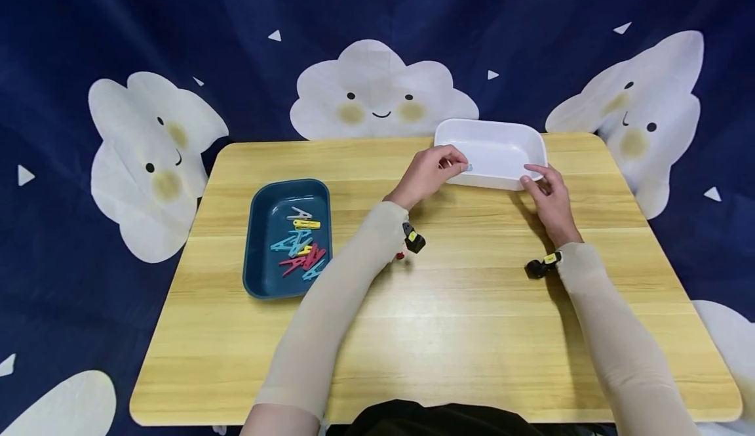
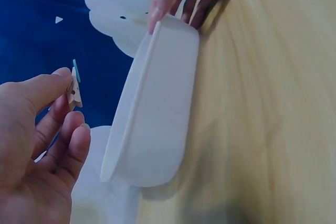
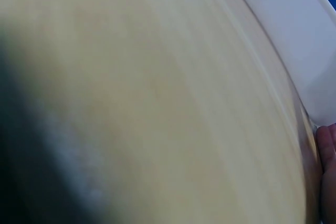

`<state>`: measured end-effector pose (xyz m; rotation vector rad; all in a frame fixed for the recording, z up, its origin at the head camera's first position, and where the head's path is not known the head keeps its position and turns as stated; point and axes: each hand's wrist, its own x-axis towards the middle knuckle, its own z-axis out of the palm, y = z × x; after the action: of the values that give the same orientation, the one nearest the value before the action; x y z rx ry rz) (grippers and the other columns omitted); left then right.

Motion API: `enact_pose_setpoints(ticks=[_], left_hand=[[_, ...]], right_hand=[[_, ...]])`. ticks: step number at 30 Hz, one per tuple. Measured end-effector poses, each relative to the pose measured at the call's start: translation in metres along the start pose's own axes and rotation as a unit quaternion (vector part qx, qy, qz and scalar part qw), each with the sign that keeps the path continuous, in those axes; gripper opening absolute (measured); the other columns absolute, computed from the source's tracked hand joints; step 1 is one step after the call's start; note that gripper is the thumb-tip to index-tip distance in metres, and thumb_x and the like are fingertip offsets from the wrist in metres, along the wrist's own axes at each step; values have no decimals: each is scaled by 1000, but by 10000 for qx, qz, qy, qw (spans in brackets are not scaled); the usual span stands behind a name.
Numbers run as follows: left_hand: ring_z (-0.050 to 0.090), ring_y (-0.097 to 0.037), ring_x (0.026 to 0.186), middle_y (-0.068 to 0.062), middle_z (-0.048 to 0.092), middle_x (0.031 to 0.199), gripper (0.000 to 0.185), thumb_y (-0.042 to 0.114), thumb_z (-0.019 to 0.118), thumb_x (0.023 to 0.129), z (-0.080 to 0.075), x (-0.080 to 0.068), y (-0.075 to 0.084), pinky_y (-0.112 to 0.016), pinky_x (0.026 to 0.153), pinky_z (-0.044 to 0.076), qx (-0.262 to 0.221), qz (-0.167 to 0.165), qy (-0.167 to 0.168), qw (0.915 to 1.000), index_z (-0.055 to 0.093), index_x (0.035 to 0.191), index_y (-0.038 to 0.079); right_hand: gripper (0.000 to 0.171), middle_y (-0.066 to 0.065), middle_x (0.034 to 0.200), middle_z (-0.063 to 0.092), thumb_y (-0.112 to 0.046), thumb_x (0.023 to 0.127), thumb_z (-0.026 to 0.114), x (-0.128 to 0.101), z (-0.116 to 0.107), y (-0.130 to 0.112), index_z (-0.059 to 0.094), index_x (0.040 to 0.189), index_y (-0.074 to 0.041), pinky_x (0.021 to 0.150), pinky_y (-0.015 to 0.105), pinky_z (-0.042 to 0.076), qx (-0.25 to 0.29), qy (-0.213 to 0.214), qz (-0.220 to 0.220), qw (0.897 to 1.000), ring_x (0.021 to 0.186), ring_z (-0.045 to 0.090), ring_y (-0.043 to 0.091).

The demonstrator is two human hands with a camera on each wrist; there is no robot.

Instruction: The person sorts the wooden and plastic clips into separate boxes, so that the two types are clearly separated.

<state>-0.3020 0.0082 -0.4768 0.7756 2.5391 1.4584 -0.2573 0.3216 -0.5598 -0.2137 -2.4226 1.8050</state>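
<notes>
Between thumb and forefinger my left hand (image 1: 429, 172) pinches a small wooden clothespin (image 2: 74, 92) with a light blue piece on it. In the head view that hand is over the left end of a white plastic basin (image 1: 492, 181), the clothespin overlapping its inside. My right hand (image 1: 553, 205) holds the basin's rim at the front right corner, fingers over the edge and thumb on the outer wall. In the right wrist view only part of this hand shows, against the white wall.
A dark blue basin (image 1: 255, 252) at the left holds several plastic clothespins (image 1: 299, 242) in red, yellow, blue and grey. A small red thing (image 1: 400, 255) shows by my left wrist, partly hidden. The wooden table (image 1: 460, 331) ends at a cloud-patterned curtain (image 1: 253, 95).
</notes>
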Motion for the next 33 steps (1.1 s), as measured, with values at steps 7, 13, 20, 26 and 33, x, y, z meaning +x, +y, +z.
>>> enact_pose_setpoints(ticks=[7,13,20,26,33], left_hand=[[64,-11,96,2,75,108,15,29,73,108,5,24,-5,-19,84,50,181,-221,85,9996,78,114,16],[66,-12,100,-1,77,110,16,27,70,109,17,37,-7,-19,89,50,474,-263,0,9985,78,115,14],[66,-12,104,0,75,113,18,27,67,111,28,43,-8,-21,94,50,1003,-341,-268,9940,76,119,14],[66,-12,106,0,74,114,16,26,67,111,37,50,-4,-21,95,50,1483,-366,-290,9878,76,116,14],[64,-10,106,3,72,115,15,26,67,111,44,53,-6,-21,96,50,1939,-630,-260,9786,77,118,18]], right_hand=[[46,9,179,26,-36,110,66,-3,5,-1,62,154,-23,130,35,36,-14,6,-47,10000,138,54,9],[45,11,179,24,-35,112,64,0,2,-1,61,155,-22,132,37,35,-13,-28,-47,10000,151,50,21],[44,14,179,24,-33,112,62,-4,0,-2,61,155,-21,114,13,43,-95,-92,12,9999,142,54,12],[45,12,179,24,-35,112,63,-3,-1,1,61,155,-23,111,11,43,-97,-47,-11,9999,140,55,9],[45,10,180,24,-37,111,64,-2,-1,2,62,154,-25,120,22,40,-145,1,-1,9999,139,54,8]])
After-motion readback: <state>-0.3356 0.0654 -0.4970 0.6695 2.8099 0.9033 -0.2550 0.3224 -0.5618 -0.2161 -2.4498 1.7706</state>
